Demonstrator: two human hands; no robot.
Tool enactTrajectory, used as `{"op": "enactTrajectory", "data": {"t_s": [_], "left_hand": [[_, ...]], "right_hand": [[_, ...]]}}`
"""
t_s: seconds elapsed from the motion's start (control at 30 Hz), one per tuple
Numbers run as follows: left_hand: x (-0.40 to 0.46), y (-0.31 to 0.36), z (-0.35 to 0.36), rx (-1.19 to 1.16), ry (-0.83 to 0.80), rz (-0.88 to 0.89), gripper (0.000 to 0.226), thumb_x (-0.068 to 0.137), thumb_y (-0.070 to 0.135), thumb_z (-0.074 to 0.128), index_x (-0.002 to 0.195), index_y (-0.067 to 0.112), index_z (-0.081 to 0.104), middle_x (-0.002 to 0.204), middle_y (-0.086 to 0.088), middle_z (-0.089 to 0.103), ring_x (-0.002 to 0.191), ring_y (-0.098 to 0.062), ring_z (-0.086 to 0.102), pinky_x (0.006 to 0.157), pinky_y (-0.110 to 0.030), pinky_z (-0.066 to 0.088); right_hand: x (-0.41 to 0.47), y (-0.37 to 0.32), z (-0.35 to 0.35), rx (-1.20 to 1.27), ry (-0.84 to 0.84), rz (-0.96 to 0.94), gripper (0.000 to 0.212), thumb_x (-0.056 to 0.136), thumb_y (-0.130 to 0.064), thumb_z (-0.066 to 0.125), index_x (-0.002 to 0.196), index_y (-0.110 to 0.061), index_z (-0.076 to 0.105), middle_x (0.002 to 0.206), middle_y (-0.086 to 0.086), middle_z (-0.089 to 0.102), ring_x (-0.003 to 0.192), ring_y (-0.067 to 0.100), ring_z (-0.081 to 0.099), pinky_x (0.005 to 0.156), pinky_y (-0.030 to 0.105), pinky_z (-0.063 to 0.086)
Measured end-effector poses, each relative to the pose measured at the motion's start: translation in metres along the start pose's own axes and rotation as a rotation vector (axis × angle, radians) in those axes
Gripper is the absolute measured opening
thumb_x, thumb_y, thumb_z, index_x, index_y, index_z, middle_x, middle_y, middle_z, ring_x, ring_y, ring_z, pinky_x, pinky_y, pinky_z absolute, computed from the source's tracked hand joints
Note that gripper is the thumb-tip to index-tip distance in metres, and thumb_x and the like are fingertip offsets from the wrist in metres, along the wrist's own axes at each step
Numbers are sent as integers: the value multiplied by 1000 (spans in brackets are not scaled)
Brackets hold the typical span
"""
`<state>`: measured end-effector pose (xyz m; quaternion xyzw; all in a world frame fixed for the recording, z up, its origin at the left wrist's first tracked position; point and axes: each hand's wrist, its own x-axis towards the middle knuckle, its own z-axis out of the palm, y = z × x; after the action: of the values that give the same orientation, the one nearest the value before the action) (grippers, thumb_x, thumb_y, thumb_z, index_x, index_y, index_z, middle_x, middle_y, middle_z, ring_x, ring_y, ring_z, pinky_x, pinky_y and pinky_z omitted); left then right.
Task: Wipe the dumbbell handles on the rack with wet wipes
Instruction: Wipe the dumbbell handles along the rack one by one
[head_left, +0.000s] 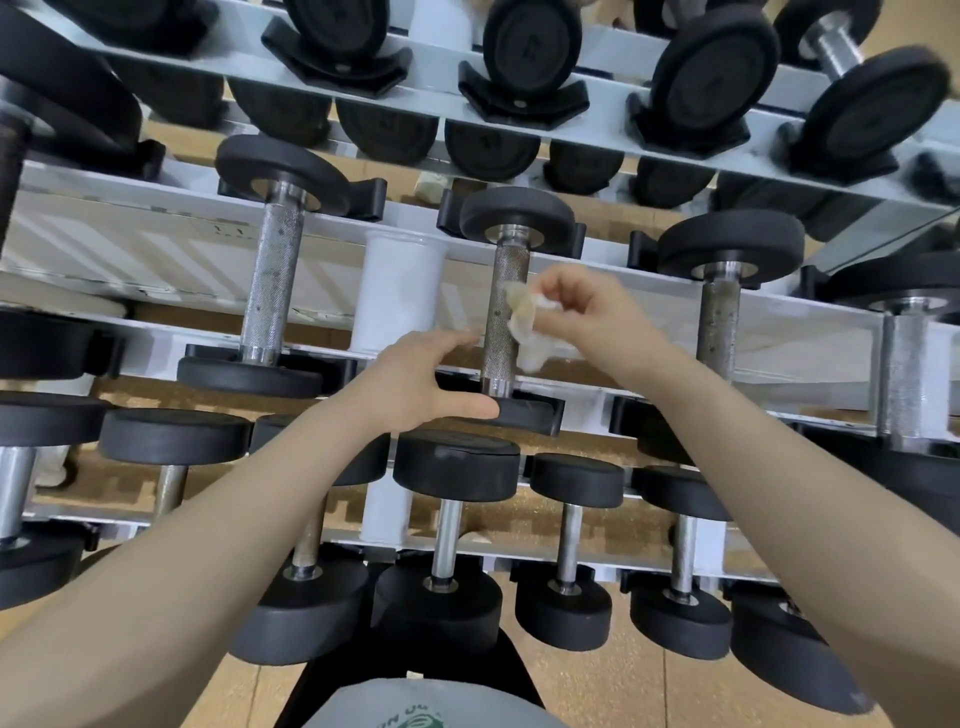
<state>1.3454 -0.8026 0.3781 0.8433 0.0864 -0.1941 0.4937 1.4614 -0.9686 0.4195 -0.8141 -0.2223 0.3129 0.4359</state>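
Handle being wiped: the knurled steel handle (503, 317) of the centre dumbbell stands near-vertical in the middle of the frame, on the rack's middle tier, between its upper black head (519, 215) and its lower head (524, 413).
Wet wipe: a crumpled, yellowish-white wet wipe (524, 325) lies against the right edge of that handle, about halfway down it.
Right hand: the right hand (582, 306) pinches the wipe in curled fingers, just right of the handle.
Left hand: the left hand (421, 382) is spread and released, grasping nothing; its fingertips reach toward the handle's left edge and its thumb lies along the rim of the lower head.
Room at the handle: a narrow gap stays open on the left, between the handle and a white upright post (400, 291); on the right, a wider gap runs to the next, darker handle (719, 322).
Left neighbour: another knurled handle (272, 283) stands well apart, centre left of the frame.
Rack: white rails (130, 249) cross the frame on a slant, with black cradles at their edges.
Upper tier: large black dumbbell heads (711, 67) overhang the top of the frame.
Lower tier: smaller dumbbells (452, 525) crowd the bottom half, under both forearms.
Floor: tan flooring (597, 691) shows at the bottom edge.
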Motion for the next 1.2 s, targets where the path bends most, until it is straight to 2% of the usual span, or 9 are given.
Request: {"op": "enactTrajectory", "data": {"t_s": [0.17, 0.27, 0.37, 0.47, 0.63, 0.83, 1.0, 1.1, 1.2], "left_hand": [[0, -3, 0, 39, 11, -100, 86, 62, 60, 71, 136, 26, 42, 125, 8, 56, 119, -14, 49, 105, -38, 38], [0, -5, 3, 61, 42, -104, 86, 65, 59, 70, 138, 27, 39, 127, 9, 55, 119, -14, 49, 104, -36, 39], [-1, -7, 4, 41, 52, -111, 91, 57, 68, 71, 135, 29, 43, 124, 11, 57, 118, -12, 50, 103, -36, 40], [-3, -7, 4, 9, 77, -103, 89, 47, 73, 67, 126, 34, 51, 118, 14, 59, 113, -10, 53, 100, -34, 42], [-1, -6, 5, 23, 80, -93, 71, 63, 54, 75, 126, 31, 51, 118, 12, 57, 115, -11, 52, 100, -34, 41], [-2, -6, 5, 20, 72, -139, 102, 42, 75, 63, 131, 28, 49, 123, 12, 58, 117, -7, 50, 103, -31, 39], [-2, -4, 6, 9, 91, -147, 79, 56, 59, 76, 124, 25, 54, 113, 14, 58, 114, -9, 51, 102, -35, 40], [-2, -3, 5, 16, 91, -134, 83, 49, 64, 68, 122, 26, 56, 111, 14, 60, 112, -10, 54, 99, -33, 42], [-2, -1, 3, 20, 74, -125, 94, 42, 69, 64, 125, 27, 54, 113, 13, 60, 111, -9, 54, 99, -32, 41]], "right_hand": [[28, -19, 9, -701, 260, -553, 26, 73, 6, 61, 93, -8, 72, 89, 9, 65, 80, 26, 56, 65, 29, 41], [43, -9, 24, -977, 199, -581, 35, 60, 15, 65, 87, -7, 71, 84, 11, 70, 86, 36, 59, 67, 40, 42], [39, 4, 30, -983, 102, -520, 27, 72, 5, 61, 91, -12, 68, 88, 7, 68, 108, 31, 54, 88, 37, 23], [19, 16, 28, -988, -95, -688, 26, 66, 2, 59, 83, -17, 66, 83, 0, 71, 102, 29, 61, 89, 34, 20], [23, 8, 23, -1225, -270, -821, 26, 72, -2, 47, 87, -17, 63, 83, 0, 69, 96, 24, 62, 95, 39, 19], [54, -3, 22, -1307, -55, -732, 28, 66, 11, 55, 86, -8, 62, 70, 9, 67, 82, 29, 63, 105, 49, 30], [34, 10, 31, -1271, -364, -657, 35, 82, 0, 46, 111, -16, 56, 106, 6, 65, 114, 24, 52, 115, 32, 6], [27, 21, 31, -1076, -381, -866, 27, 68, 10, 61, 89, -8, 63, 80, 11, 66, 83, 30, 62, 100, 41, 41], [37, 24, 25, -1107, -394, -1003, 23, 65, 7, 72, 80, -8, 63, 68, 9, 60, 69, 27, 59, 73, 37, 54]]}}
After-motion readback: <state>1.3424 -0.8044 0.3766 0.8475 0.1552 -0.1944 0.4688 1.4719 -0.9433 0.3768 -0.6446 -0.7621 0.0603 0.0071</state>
